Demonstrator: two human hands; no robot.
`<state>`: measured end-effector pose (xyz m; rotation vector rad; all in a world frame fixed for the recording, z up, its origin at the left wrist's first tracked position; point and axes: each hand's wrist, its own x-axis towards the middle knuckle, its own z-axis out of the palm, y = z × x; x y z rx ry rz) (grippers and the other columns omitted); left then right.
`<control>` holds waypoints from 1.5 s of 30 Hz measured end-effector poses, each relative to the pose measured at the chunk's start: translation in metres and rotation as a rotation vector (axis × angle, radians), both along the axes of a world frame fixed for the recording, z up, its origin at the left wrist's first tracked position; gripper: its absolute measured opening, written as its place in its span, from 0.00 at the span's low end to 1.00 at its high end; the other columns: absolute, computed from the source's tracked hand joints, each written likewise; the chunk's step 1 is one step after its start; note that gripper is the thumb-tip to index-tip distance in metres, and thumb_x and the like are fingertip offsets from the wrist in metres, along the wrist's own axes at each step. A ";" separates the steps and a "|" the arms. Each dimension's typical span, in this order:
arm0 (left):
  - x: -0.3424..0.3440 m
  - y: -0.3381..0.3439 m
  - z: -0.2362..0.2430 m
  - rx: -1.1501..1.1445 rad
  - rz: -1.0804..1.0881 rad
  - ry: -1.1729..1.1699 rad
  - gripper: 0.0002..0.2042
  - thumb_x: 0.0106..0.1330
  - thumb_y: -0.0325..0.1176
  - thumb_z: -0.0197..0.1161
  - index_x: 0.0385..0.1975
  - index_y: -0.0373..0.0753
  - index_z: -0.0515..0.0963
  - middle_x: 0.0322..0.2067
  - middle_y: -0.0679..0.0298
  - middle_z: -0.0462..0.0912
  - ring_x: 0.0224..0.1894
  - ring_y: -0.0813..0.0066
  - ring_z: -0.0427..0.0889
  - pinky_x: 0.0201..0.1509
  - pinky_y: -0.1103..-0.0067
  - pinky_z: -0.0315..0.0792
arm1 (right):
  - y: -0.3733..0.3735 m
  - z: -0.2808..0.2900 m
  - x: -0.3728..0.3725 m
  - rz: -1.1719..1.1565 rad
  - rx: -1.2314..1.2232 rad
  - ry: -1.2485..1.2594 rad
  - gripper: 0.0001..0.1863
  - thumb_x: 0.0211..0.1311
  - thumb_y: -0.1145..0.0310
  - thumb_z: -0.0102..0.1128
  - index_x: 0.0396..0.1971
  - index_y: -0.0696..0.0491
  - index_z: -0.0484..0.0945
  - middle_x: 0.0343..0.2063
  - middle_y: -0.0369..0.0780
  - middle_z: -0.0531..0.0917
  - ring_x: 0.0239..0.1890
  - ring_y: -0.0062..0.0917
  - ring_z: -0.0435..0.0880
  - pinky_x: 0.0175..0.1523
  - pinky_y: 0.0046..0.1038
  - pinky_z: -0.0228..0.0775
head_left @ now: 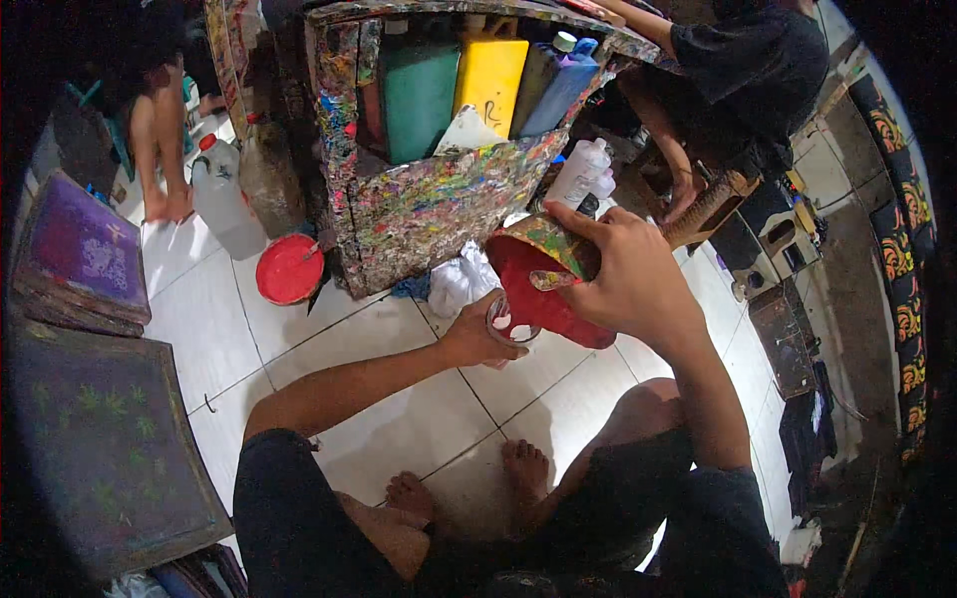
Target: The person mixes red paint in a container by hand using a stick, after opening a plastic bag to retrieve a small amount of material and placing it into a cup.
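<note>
My left hand (473, 333) is wrapped round a small clear cup (497, 308) that has pale pink and reddish stuff in it. Just above and to its right, my right hand (638, 284) grips a paint-crusted tub (551, 235) by its rim and side. The tub is tilted toward the cup, and its inside is coated with red paint (518, 282). Whether paint is running from tub to cup I cannot tell. On the floor to the left stands a round bowl of red paint (289, 268) with a stick or handle at its edge.
A paint-splattered cabinet (449, 204) ahead holds green, yellow and blue jugs (490, 82). White bottles (580, 171) stand at its right, a clear jug (227, 197) at its left. Printing screens (110, 439) lie at left. Other people sit at far left and far right (743, 85).
</note>
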<state>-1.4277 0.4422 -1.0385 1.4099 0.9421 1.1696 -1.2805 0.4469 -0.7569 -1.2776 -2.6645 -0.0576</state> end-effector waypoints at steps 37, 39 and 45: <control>-0.008 0.000 -0.004 -0.141 -0.062 -0.025 0.32 0.48 0.29 0.79 0.51 0.39 0.66 0.36 0.65 0.80 0.33 0.81 0.81 0.38 0.80 0.79 | 0.001 -0.006 0.000 0.061 0.045 0.026 0.38 0.41 0.54 0.69 0.60 0.42 0.77 0.29 0.49 0.76 0.34 0.43 0.79 0.44 0.38 0.71; -0.006 -0.002 0.002 0.014 -0.007 0.058 0.32 0.48 0.29 0.79 0.50 0.38 0.66 0.35 0.65 0.80 0.32 0.80 0.82 0.37 0.79 0.80 | -0.001 -0.004 -0.001 0.047 0.012 0.046 0.38 0.41 0.53 0.69 0.60 0.43 0.77 0.29 0.49 0.76 0.34 0.43 0.79 0.44 0.39 0.70; -0.014 0.005 -0.022 0.052 0.011 0.093 0.38 0.47 0.34 0.80 0.58 0.39 0.65 0.45 0.62 0.81 0.44 0.73 0.82 0.47 0.75 0.79 | 0.001 -0.004 -0.005 0.070 0.007 0.032 0.38 0.42 0.53 0.68 0.60 0.45 0.77 0.30 0.49 0.77 0.34 0.42 0.79 0.43 0.38 0.71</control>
